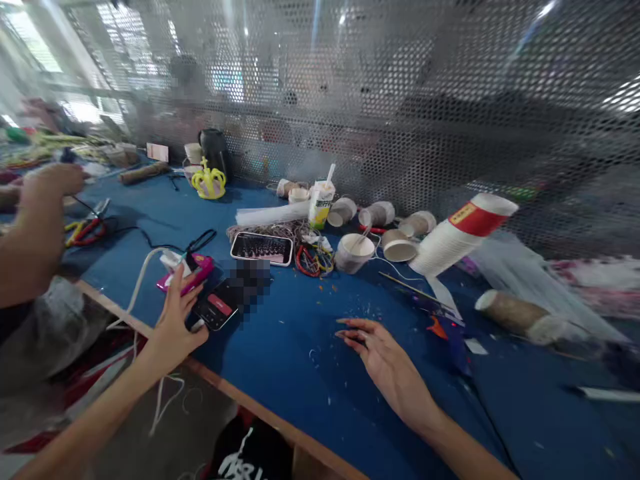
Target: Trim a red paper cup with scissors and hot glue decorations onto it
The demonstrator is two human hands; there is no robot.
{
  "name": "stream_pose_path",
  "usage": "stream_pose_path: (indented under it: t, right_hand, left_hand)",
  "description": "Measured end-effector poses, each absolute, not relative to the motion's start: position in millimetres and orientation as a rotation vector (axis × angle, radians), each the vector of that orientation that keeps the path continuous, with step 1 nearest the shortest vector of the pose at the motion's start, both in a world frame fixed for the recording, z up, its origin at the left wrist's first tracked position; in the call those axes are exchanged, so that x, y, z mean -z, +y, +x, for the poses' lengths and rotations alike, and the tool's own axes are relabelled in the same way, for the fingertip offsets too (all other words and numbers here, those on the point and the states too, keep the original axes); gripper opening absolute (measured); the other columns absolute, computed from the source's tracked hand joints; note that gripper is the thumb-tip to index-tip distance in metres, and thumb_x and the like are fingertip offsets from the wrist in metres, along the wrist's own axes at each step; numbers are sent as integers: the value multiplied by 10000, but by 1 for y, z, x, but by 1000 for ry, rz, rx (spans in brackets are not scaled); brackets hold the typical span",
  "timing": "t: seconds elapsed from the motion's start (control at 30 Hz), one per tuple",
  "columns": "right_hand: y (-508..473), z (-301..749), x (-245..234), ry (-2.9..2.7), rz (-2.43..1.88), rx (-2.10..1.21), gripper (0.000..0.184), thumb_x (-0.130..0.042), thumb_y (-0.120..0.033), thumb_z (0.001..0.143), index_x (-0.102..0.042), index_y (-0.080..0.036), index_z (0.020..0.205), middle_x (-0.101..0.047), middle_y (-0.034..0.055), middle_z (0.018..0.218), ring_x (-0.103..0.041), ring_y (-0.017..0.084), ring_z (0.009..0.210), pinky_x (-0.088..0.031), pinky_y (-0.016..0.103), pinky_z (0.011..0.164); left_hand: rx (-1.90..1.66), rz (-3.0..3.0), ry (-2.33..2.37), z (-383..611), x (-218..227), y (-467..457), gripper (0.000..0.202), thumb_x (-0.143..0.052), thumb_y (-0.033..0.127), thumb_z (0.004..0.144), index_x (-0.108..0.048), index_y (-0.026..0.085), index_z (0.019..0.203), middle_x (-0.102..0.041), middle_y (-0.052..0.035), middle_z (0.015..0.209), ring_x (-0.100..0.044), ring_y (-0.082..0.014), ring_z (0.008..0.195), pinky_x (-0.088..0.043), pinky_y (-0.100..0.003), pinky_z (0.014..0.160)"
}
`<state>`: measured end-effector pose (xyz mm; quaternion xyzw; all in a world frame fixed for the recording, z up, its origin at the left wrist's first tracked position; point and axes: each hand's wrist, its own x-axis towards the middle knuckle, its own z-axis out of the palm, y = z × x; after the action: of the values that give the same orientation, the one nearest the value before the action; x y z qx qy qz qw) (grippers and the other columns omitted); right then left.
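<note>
My left hand point(173, 330) is at the table's front edge, thumb and fingers apart. Its fingertips reach a pink power strip point(201, 272) with a white plug in it, and its thumb is close to the lower left edge of a black phone point(215, 310) with a red panel on its screen. Whether the fingers touch either is unclear. My right hand point(387, 360) hovers over or rests on the blue tabletop point(300, 353), its fingers loosely bent and slightly apart, with nothing visible in them. Small scraps lie just beyond its fingertips.
Behind lie a white-framed phone point(263, 249), coiled wires point(313, 260), a drink carton point(321, 203), a paper cup point(354, 253) and a leaning cup stack point(460, 233). A yellow crown point(209, 181) stands back left. Another person's arm point(35, 233) is near pliers point(90, 227).
</note>
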<state>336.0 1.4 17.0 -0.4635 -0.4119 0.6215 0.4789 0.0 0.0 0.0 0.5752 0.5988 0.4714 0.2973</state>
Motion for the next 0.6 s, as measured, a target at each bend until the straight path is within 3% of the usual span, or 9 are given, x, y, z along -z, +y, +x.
stream_pose_path:
  t: [0.23,0.37,0.5,0.6]
  right_hand:
    - [-3,328,-26,-1073,-1187,-1481,359,-640,-480,697,-597,-217,937,-613,72,991,-556,220,968,-371,399,926]
    - [-4,329,-23,-1068,-1163,-1485,296,-638,-427,717,-603,-217,922,-621,65,987,-569,204,952,-386,391,922]
    - [-3,330,-19,-973,-1052,-1446,225,-613,-391,743,-612,-210,876,-631,66,978,-591,196,908,-447,383,863]
    - [0,332,-17,-857,-1029,-1323,230,-649,-407,715,-618,-195,799,-646,39,843,-609,160,792,-504,319,755]
  left_hand:
    - [-1234,1485,1588,6,-18,-25,894,-586,171,685,-69,300,1402,-329,-99,1391,-329,-307,1304,-248,-545,1076]
    - [-1280,1714,1579,56,-18,-44,666,-500,117,740,-249,259,1341,-311,-98,1381,-317,-279,1301,-265,-524,1085]
    - [-938,1994,1220,125,-24,-41,740,-481,77,703,-175,178,1369,-281,-155,1378,-272,-278,1315,-290,-488,1084]
    - [-968,1847,1085,178,-32,-8,735,-521,87,665,-212,121,1331,-311,-181,1334,-271,-282,1305,-253,-450,1104]
